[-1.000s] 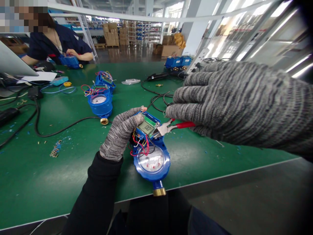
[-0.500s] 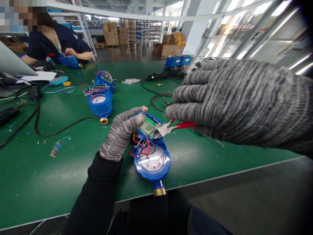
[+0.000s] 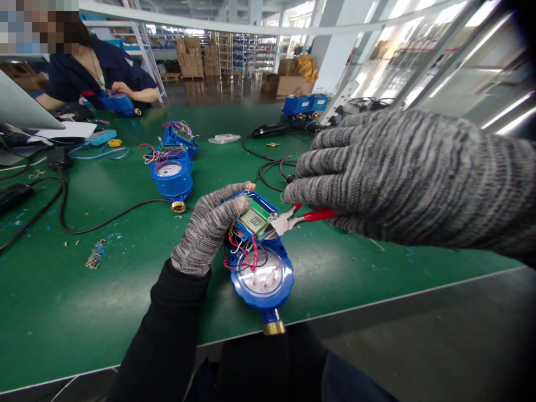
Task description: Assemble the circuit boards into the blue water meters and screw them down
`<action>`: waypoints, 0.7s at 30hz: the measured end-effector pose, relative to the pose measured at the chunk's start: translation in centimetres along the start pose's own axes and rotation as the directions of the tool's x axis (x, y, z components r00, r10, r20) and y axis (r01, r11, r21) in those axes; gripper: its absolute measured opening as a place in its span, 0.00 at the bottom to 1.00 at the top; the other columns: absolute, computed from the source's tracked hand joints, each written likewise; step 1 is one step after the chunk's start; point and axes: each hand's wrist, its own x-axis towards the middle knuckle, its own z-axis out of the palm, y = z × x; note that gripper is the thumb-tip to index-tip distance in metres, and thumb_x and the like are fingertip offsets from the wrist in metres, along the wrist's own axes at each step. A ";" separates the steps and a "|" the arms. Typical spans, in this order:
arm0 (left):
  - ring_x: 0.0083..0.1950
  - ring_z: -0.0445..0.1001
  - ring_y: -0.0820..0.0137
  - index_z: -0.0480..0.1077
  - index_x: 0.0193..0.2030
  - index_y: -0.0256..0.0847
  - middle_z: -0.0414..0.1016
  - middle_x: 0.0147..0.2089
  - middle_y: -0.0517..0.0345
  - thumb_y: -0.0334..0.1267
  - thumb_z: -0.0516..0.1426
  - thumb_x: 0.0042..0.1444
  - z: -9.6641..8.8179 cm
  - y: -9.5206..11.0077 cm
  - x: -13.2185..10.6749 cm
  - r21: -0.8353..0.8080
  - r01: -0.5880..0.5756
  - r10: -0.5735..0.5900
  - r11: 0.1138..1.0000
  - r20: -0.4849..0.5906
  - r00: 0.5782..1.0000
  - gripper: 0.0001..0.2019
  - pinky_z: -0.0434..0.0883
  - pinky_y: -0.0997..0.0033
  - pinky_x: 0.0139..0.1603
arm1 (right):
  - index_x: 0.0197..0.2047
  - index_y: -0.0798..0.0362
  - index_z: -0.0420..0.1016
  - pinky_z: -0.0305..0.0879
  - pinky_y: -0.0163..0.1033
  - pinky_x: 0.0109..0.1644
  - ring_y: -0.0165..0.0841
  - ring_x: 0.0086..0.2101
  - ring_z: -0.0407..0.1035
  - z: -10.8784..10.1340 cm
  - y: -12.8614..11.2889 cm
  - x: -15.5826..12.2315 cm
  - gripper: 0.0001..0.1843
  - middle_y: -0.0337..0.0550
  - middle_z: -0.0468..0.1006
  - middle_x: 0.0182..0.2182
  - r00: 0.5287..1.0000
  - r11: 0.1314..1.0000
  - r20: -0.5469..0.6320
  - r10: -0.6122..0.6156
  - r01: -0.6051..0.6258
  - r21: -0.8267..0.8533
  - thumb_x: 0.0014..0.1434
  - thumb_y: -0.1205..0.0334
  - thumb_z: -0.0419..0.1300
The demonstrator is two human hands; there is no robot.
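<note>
A blue water meter (image 3: 262, 279) with a round clear dial and a brass threaded end lies near the table's front edge. Its upper housing stands open, showing a circuit board with a small LCD display (image 3: 253, 220) and loose red, yellow, white and black wires (image 3: 247, 248). My left hand (image 3: 209, 226), in a grey knitted glove, grips the housing's left side, thumb by the display. In a matching glove, my right hand (image 3: 377, 173) is closed around red-handled pliers (image 3: 316, 215). The pliers' jaws touch the board's right edge; their tips are partly hidden.
Two more opened blue meters (image 3: 171, 176) with loose wires stand behind to the left. A power screwdriver (image 3: 272, 129) and its cable lie farther back. Screws (image 3: 95, 254) and blue scraps lie at left. Across the green table (image 3: 138, 301), a co-worker (image 3: 100, 72) holds a blue meter.
The water meter has shifted very slightly to the right, and my right hand has tilted a little. Both grips stay the same.
</note>
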 end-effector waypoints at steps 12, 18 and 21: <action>0.37 0.76 0.68 0.77 0.47 0.40 0.80 0.41 0.56 0.39 0.63 0.49 0.0 0.1 -0.1 -0.028 0.008 -0.009 1.000 -0.008 1.000 0.17 0.73 0.69 0.37 | 0.39 0.51 0.74 0.62 0.51 0.26 0.53 0.30 0.69 0.3 -1.2 -1.0 0.19 0.51 0.74 0.30 0.981 0.987 -0.185 -0.060 0.030 -0.160 0.62 0.65 0.41; 0.36 0.76 0.68 0.77 0.46 0.41 0.80 0.41 0.56 0.40 0.64 0.48 0.1 0.2 -0.2 0.000 0.009 -0.009 1.000 -0.017 1.000 0.17 0.72 0.71 0.36 | 0.42 0.50 0.75 0.62 0.49 0.30 0.49 0.33 0.68 1.1 -1.2 -1.1 0.23 0.52 0.75 0.35 0.988 0.997 -0.150 -0.021 0.010 -0.073 0.66 0.55 0.39; 0.35 0.76 0.68 0.77 0.46 0.41 0.81 0.39 0.57 0.40 0.64 0.48 0.1 0.3 -0.2 0.013 0.011 -0.011 1.000 -0.012 1.000 0.17 0.72 0.71 0.34 | 0.43 0.52 0.75 0.63 0.49 0.32 0.48 0.34 0.68 1.2 -1.0 -1.0 0.20 0.53 0.75 0.36 0.994 1.000 -0.108 -0.012 0.009 -0.027 0.64 0.57 0.43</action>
